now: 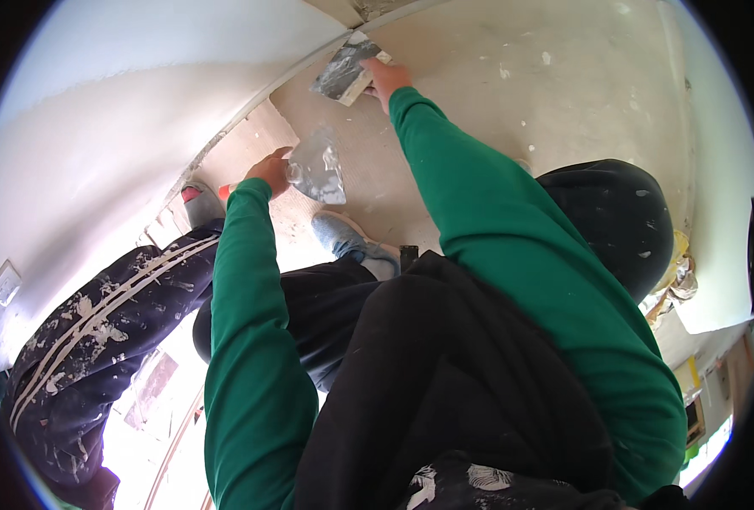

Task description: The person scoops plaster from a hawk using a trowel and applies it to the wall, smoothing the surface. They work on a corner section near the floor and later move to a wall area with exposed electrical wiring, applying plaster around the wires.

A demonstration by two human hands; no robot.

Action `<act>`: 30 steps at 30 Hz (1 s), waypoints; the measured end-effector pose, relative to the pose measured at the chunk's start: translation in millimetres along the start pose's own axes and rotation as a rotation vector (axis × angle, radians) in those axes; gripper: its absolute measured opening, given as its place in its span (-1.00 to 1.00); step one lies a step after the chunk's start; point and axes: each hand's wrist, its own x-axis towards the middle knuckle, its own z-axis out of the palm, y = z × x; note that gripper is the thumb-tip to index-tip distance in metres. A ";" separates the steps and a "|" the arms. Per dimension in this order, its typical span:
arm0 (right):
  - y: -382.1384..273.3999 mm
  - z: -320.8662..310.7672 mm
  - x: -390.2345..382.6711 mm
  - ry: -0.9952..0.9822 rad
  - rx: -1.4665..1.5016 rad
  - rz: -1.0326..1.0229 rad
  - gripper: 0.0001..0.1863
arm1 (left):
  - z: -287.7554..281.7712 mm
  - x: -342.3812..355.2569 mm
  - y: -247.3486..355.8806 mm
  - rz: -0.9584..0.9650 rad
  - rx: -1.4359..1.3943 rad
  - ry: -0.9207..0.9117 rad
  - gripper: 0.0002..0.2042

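Observation:
My left hand (272,172) is closed around the handle of a putty knife (319,172). Its broad, flared steel blade points right and carries white smears, and an orange handle end shows behind the hand. Farther out, my right hand (387,82) grips a rectangular metal scraper (340,70) by its pale right edge, fingers over the top. Grey and whitish filler streaks the scraper's face. It is held close to the foot of the white wall, over the beige surface; whether it touches either I cannot tell. The two tools are apart.
Another person's leg in paint-spattered dark trousers (96,331) stands at left, with a grey shoe (200,206) by the wall. A blue-grey shoe (343,236) is below my left hand. A wall socket (5,282) sits far left; crumpled yellowish wrapping (676,276) lies at right.

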 end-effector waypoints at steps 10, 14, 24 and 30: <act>33.5 38.0 47.6 0.097 0.136 -0.058 -0.50 | 16.2 29.1 95.4 0.282 0.240 0.098 -0.68; 47.6 38.5 66.9 0.162 0.084 -0.056 -0.52 | 16.3 35.5 89.1 0.307 0.174 0.134 -0.75; 30.1 56.7 43.4 0.124 0.148 0.000 -0.48 | 7.8 34.3 91.8 0.219 0.204 -0.004 -0.74; 16.4 65.8 22.6 0.170 0.095 0.043 -0.48 | 1.4 36.4 92.1 0.194 0.201 -0.075 -0.75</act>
